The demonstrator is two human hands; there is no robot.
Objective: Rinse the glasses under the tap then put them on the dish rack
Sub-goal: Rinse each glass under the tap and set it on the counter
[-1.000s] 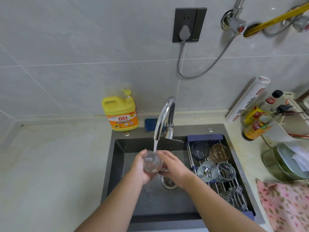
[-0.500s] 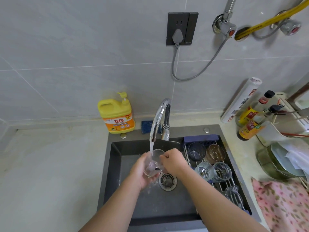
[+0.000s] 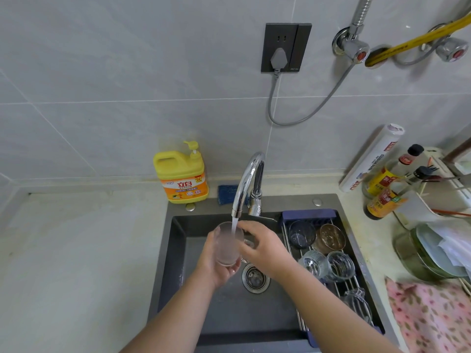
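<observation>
Left hand (image 3: 212, 263) fingers curled round the glass (image 3: 227, 247) under the tap (image 3: 246, 182); right hand (image 3: 265, 248) fingers curled on its rim.

Left hand (image 3: 216, 266) grips glass (image 3: 228, 244), tap (image 3: 248, 179) running

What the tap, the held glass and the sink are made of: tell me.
Tap: polished metal, probably chromed; mirror-bright highlights. Glass in the left hand: clear glass, apparently; skin colour shows through it. Sink: dark grey, matt; coated metal or composite, cannot tell.
</observation>
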